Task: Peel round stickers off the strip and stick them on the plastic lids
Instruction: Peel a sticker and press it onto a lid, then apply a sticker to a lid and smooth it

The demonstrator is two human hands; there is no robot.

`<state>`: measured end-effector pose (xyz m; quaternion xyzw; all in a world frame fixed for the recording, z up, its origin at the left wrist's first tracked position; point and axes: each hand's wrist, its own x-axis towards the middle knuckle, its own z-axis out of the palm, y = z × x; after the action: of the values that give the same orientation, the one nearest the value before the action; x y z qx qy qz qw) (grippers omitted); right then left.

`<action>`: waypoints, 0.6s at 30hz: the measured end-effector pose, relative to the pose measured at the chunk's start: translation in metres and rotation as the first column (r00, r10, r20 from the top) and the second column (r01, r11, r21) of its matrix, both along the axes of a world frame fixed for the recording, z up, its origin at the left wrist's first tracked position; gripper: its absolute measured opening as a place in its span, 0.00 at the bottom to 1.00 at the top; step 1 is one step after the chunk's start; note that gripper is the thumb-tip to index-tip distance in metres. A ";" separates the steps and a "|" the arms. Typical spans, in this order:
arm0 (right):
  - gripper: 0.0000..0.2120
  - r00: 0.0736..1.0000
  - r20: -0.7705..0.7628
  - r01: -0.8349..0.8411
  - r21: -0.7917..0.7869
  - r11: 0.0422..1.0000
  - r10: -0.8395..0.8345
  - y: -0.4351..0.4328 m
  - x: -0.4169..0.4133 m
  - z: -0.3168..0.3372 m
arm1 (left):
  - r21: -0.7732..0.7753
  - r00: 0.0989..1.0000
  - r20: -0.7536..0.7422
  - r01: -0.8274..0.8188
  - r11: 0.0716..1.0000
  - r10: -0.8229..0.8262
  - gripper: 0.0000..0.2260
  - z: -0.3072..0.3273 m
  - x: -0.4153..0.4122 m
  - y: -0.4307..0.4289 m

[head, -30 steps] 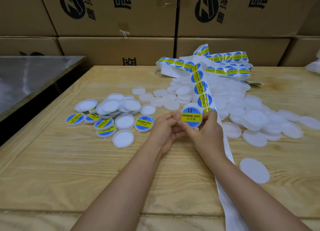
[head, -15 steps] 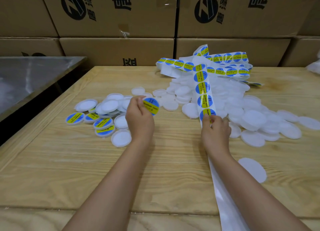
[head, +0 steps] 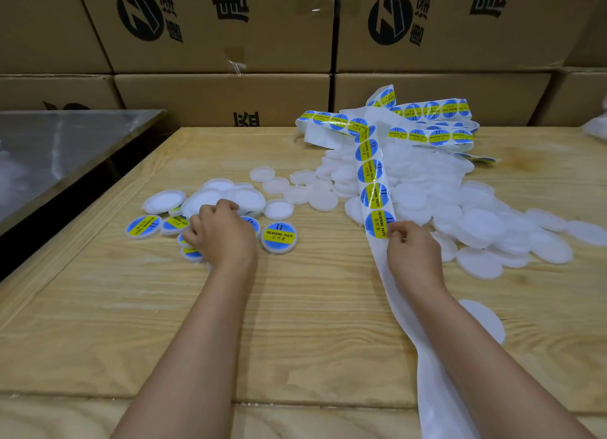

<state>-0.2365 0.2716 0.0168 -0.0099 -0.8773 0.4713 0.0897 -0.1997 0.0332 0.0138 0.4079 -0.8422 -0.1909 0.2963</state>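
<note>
On my feed the right hand (head: 412, 251) pinches the sticker strip (head: 371, 172) at the lower edge of its lowest blue-and-yellow sticker (head: 379, 223). The strip's bare backing runs beside that forearm and off the near edge of the bench (head: 312, 323). Its far end lies tangled over the heap of plain white lids (head: 476, 221) at right. The left hand (head: 220, 231) lies knuckles-up on the cluster of labelled lids (head: 143, 226), fingers curled. It hides what is beneath, so I cannot tell whether it grips one. A SOLDERING PASTE lid (head: 279, 236) sits just beside it. A single plain lid (head: 486, 323) is partly behind the right forearm. Cardboard boxes (head: 223, 27) wall the back, and a steel table (head: 65, 149) stands left.
</note>
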 end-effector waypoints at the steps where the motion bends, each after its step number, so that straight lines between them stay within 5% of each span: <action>1: 0.15 1.000 0.007 -0.005 0.012 1.000 0.004 0.000 0.000 0.000 | -0.005 1.000 0.009 0.002 1.000 -0.002 0.12 0.000 0.000 0.000; 6: 0.14 0.999 0.023 -0.037 0.055 0.998 0.035 0.001 0.002 0.002 | -0.083 0.999 -0.044 0.005 0.997 -0.009 0.10 0.004 0.001 0.001; 9: 0.14 0.999 0.030 -0.043 0.075 0.996 0.041 0.002 0.001 0.004 | -0.203 0.965 -0.143 0.191 0.960 -0.221 0.10 0.013 0.000 0.014; 13: 0.14 0.997 0.049 -0.058 0.096 0.994 0.053 0.004 0.001 0.006 | -0.321 0.726 -0.212 0.581 0.748 -0.654 0.08 0.020 0.000 0.057; 18: 0.13 0.989 0.087 -0.124 0.094 0.988 0.116 0.006 0.001 0.010 | -0.161 0.487 0.050 0.865 0.474 -0.872 0.14 0.001 -0.004 0.103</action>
<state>-0.2354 0.2779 0.0265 0.0285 -0.9016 0.4310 0.0257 -0.2035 0.1362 0.0150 -0.1042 -0.9393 -0.2524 0.2077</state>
